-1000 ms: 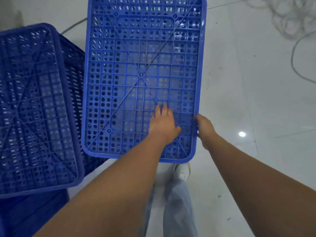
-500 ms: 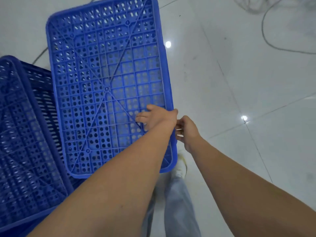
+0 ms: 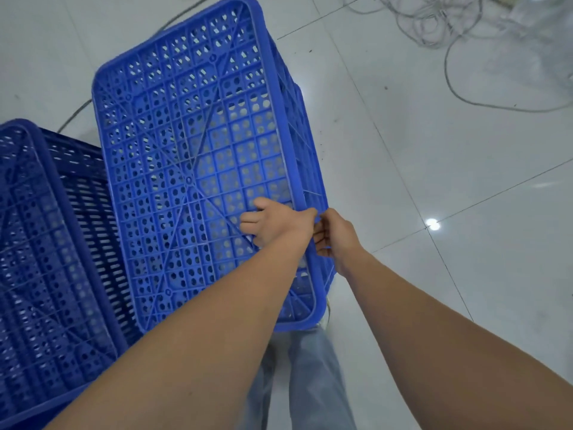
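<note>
Gripping crate [image 3: 192, 150], left hand [image 3: 276, 225] curled on base, right hand [image 3: 336, 238] pinching rim

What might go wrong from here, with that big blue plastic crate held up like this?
1. The left hand and right hand grip the blue perforated plastic crate close together at one edge; it might twist loose and drop on the white shoe below.
2. It hangs right beside the second blue plastic crate and might knock it.
3. Loose grey cables lie on the white tiled floor ahead, a likely trip hazard.
</note>
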Demonstrator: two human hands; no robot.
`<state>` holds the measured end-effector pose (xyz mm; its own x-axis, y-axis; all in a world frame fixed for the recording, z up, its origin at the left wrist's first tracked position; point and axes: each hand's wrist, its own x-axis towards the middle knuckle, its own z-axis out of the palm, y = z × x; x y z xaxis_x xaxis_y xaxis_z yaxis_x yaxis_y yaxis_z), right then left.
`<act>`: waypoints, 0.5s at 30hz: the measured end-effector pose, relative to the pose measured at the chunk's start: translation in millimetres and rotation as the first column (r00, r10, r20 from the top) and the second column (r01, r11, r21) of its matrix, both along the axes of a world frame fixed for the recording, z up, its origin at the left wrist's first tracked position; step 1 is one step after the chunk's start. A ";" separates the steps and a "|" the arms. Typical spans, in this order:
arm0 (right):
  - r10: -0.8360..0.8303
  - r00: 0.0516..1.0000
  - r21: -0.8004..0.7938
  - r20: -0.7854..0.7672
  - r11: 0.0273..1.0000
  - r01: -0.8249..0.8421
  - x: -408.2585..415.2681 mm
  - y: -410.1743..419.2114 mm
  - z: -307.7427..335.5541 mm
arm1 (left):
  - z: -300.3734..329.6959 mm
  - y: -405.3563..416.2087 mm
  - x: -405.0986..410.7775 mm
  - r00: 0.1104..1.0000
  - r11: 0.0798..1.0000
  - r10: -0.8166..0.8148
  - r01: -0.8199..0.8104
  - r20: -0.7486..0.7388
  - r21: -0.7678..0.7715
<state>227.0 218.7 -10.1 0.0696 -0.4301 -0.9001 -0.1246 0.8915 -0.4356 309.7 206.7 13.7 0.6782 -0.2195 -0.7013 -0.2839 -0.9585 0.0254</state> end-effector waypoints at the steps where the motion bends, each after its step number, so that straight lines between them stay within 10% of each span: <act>1: 0.008 1.000 0.001 0.005 1.000 -0.008 1.7 -0.7 4.5 | 4.6 0.7 3.0 1.000 1.000 0.001 -0.002 -0.010 -0.006; 15: 0.091 0.996 0.064 0.005 0.994 -0.091 14.9 3.8 44.2 | 51.2 36.6 63.6 0.996 0.998 -0.054 0.054 -0.076 0.009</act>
